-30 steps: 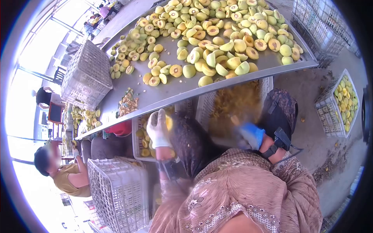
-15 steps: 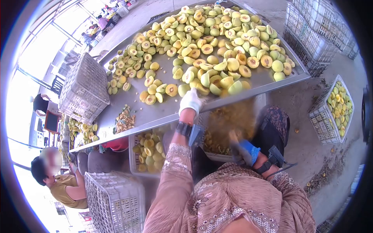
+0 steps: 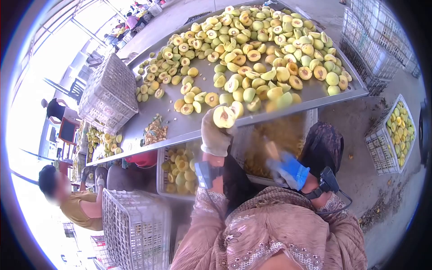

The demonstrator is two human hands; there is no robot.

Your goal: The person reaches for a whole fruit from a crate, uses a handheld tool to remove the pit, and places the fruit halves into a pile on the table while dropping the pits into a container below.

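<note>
My left hand, in a pale glove, is closed around a peach half at the front edge of the metal table. The cut face points up and shows the reddish centre. A second pale half is right beside it. My right hand, in a grey and blue glove, is lower and to the right, over a crate of brownish scraps. Its fingers are closed on a slim tool with a light-brown handle; motion blurs it and its tip cannot be made out.
Many peach halves cover the table's far side. A tilted crate and a pile of pits are at its left. Below stands a crate of halves. A fruit-filled crate is at right. A co-worker sits at left.
My left hand has drawn back from the heap to the table edge and now shows a peach half in its grip. My right hand stays over the scrap crate, and the view has shifted slightly.
</note>
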